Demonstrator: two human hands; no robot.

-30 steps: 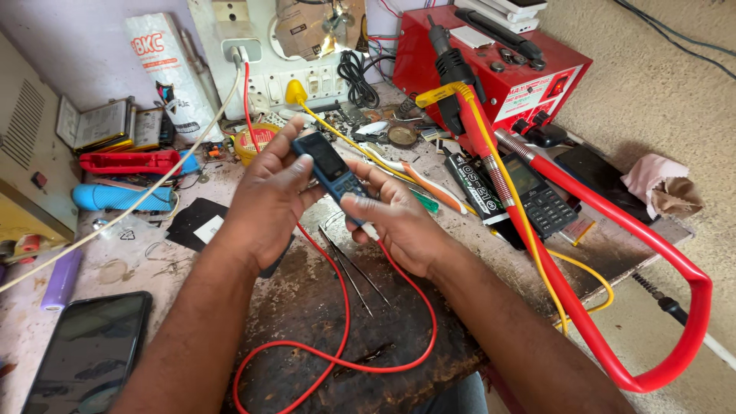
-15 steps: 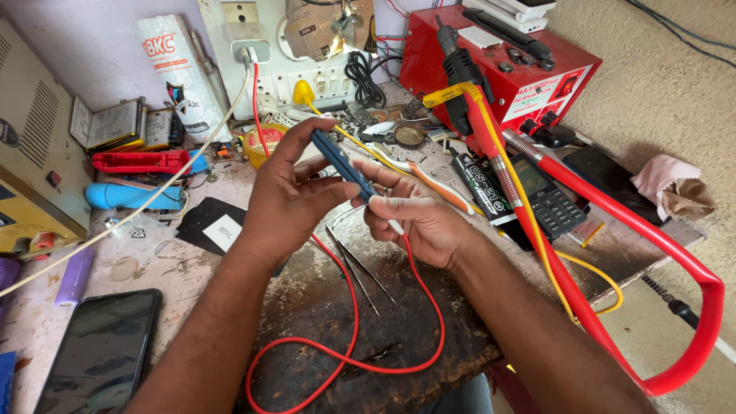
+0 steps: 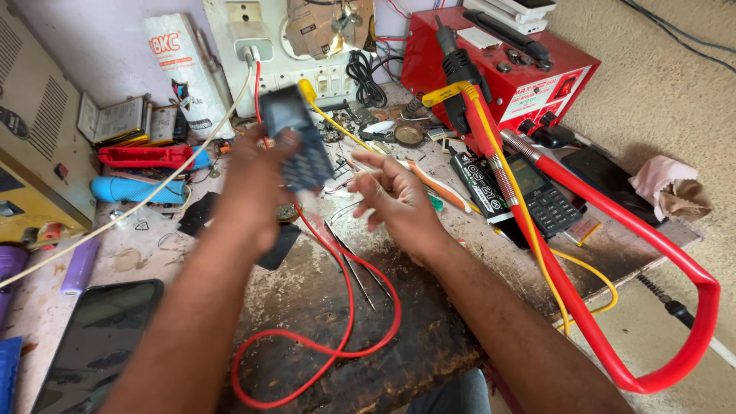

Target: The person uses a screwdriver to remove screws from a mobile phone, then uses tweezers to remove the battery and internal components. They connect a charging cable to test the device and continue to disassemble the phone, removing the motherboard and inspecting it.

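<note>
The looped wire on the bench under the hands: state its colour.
Red. The looped wire shows best in the head view, curling across the dark bench.

This is a small electronics repair workshop, a phone-fixing bench by the look of it. The worn wooden workbench is crowded with loose screws, small parts and wires. A red bench power unit with knobs sits at the back, a black hot-air handle resting against it. A red cable loops across the top, tweezers lie beside it, and a keypad phone and a dark smartphone lie on the bench. A wall switchboard with a plug in it feeds the lot.
</note>
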